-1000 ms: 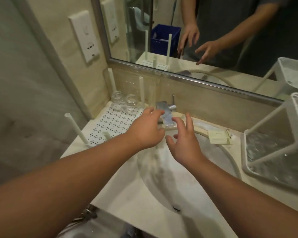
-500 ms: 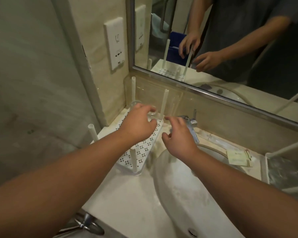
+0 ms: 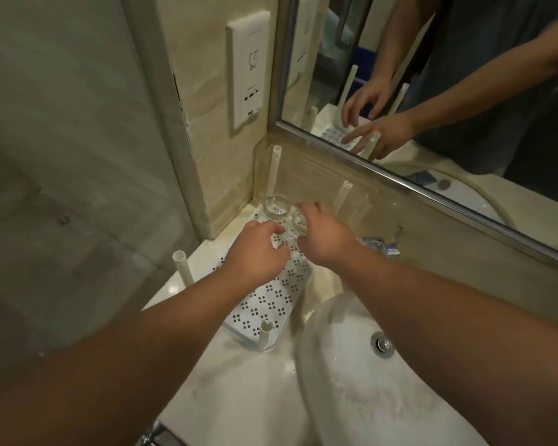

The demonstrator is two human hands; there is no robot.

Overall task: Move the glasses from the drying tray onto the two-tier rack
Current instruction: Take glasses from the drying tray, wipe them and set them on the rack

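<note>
Since half a second ago, my view is sitting closer to the corner and both hands are lying further in over the drying tray (image 3: pixel 273 305); my right hand (image 3: pixel 327 241), earlier over the tap, is now reaching to the glasses. The two-tier rack is no longer showing at the right edge of the frame.

Two clear glasses are standing at the tray's far end, centre of the frame: the left glass (image 3: pixel 276 209) beside the rear left post (image 3: pixel 273 170), the right glass (image 3: pixel 298 222) touching it or nearly so. The wall corner is closing in tightly behind them, with the mirror (image 3: pixel 448 91) above; open room is lying toward the sink (image 3: pixel 384 381) at lower right.

My left hand (image 3: pixel 255 257) is hovering palm down over the perforated tray, fingers loosely curled and holding nothing that I can see. My right hand is arching over the right glass, thumb and fingers spread apart around it; whether they are touching it, I cannot tell. Both forearms are extending up from the lower edge of the frame.
</note>
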